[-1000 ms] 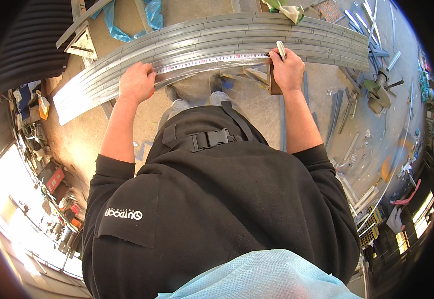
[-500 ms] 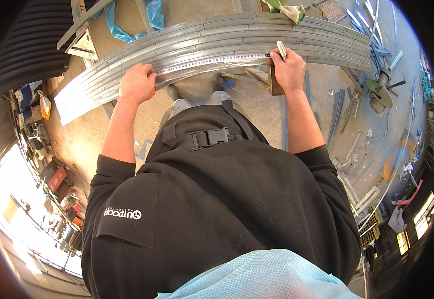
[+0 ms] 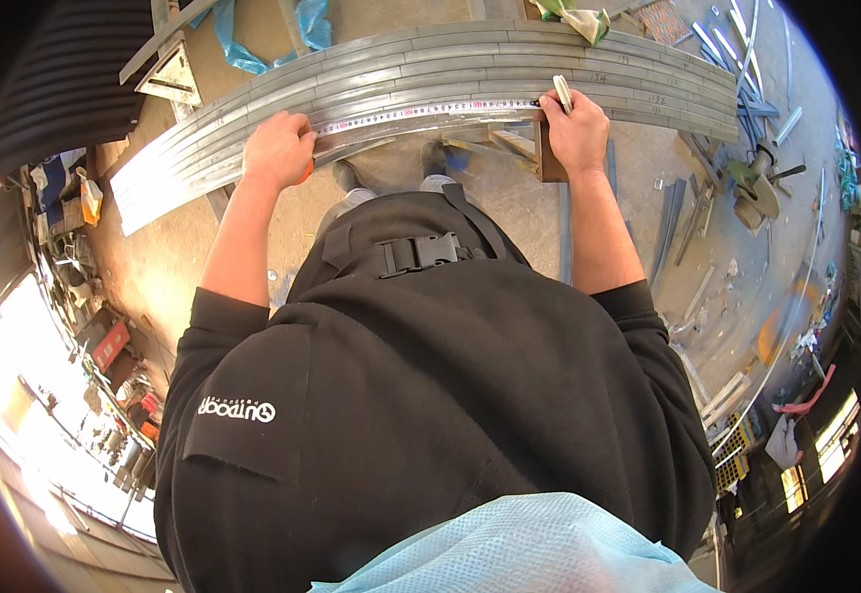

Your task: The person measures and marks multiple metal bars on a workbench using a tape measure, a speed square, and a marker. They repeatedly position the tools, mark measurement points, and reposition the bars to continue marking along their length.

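Tape [image 3: 423, 111] lies btwn the hands, along the near edge of the bars [image 3: 421, 71], long axis running L-R across the body; R end sits a bit farther fwd in this view, but the lens bends things, so true angle's unclear. Hands well apart, one at each end, so neither's clearly nearer the tape's mid. L hand [image 3: 280, 150] looks clamped on the tape's L end, fingers curled; orange bit [image 3: 306, 173] pokes out by the palm, prob. the tape's case, underside hidden. R hand [image 3: 578, 136] is clamped on a pale pen [image 3: 562, 91], fingertips at the tape's R end; touching or just beside, can't tell. Bars run approx. the same way as the tape, past both hands. Cloth [image 3: 589, 25] lies over their far edge, fwd of R hand, well apart from the tape.
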Motion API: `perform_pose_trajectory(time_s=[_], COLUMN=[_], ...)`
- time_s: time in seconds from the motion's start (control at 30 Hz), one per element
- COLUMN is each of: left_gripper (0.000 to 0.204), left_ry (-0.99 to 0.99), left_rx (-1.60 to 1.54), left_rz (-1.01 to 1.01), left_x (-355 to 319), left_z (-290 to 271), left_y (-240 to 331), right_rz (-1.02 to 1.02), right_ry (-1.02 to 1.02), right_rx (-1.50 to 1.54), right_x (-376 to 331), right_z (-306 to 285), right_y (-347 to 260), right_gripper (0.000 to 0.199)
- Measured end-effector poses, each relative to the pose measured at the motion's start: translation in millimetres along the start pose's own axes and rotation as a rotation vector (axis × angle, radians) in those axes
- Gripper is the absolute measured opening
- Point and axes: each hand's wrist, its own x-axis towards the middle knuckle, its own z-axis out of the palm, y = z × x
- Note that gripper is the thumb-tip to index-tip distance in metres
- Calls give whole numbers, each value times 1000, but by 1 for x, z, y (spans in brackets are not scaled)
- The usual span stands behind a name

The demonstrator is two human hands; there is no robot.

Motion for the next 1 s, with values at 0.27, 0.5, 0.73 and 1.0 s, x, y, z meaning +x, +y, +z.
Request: perform_pose_trajectory(time_s=[0.27, 0.5, 0.73, 1.0], left_gripper=[25, 25, 21, 17], left_ry=[3, 9, 97, 140], left_rx=[13, 8, -43, -446], left_rz=[-25, -31, -7, 271], left_x=[2, 2, 0, -22], left_z=[3, 5, 9, 2], left_y=[-1, -2, -2, -15], right_rz=[-18, -45, -41, -262], right_ry=[28, 22, 43, 182], right_rx=[-31, -46, -48, 212], right_x=[1, 4, 2, 0], right_z=[3, 4, 6, -22], right_y=[1, 6, 12, 10], right_gripper=[21, 22, 22, 26])
